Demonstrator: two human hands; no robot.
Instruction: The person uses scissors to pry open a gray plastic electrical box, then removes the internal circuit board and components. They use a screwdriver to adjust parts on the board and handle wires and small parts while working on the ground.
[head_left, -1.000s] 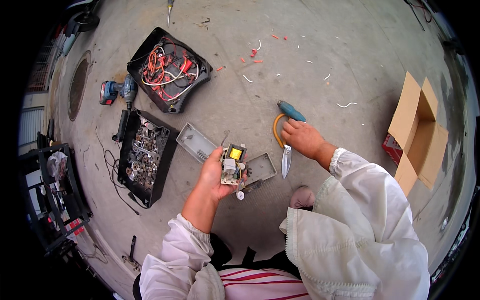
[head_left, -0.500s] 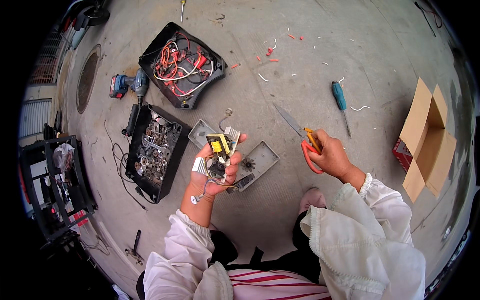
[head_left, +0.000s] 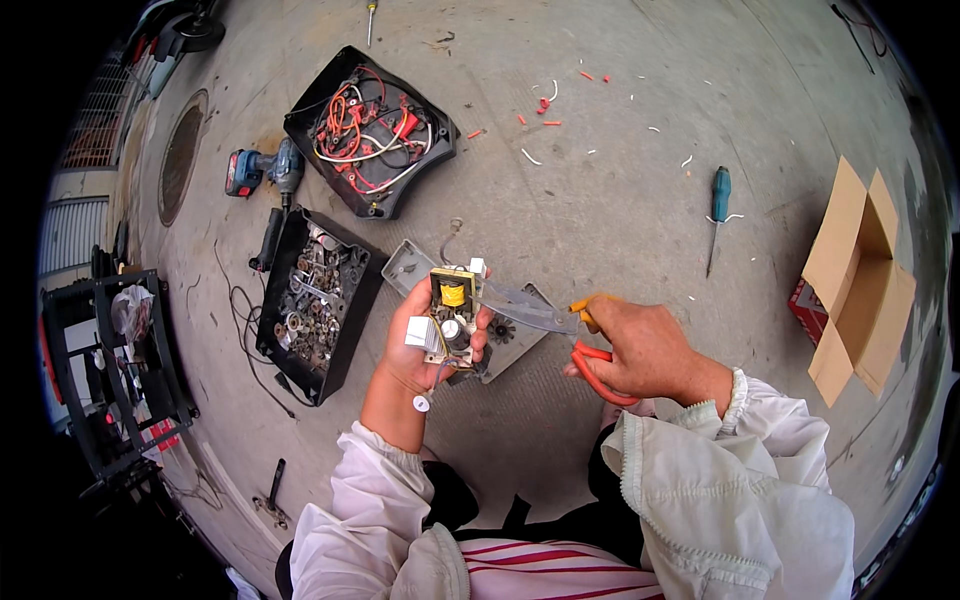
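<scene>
My left hand [head_left: 405, 355] is closed around a circuit board [head_left: 452, 330] with a yellow transformer, pale metal parts and dangling wires ending in a small white disc [head_left: 421, 403]. My right hand [head_left: 645, 350] grips orange-handled scissors [head_left: 598, 384]; their blurred blades point left and overlap the board's right side, though I cannot tell whether they touch it. Beneath and behind lie two grey plastic casing halves [head_left: 515, 345], partly hidden.
A black shell of wires [head_left: 423, 160], a cordless drill [head_left: 262, 172] and a black bin of hardware [head_left: 308, 330] lie left. A teal screwdriver [head_left: 720, 197] and an open cardboard box [head_left: 860, 300] lie right, with scattered wire scraps [head_left: 532, 156] beyond. A black rack [head_left: 105, 390] stands far left.
My right hand has lifted the scissors from the floor and brought their blades left to the board. The screwdriver has shifted right, away from my hand. The board has turned in my left hand.
</scene>
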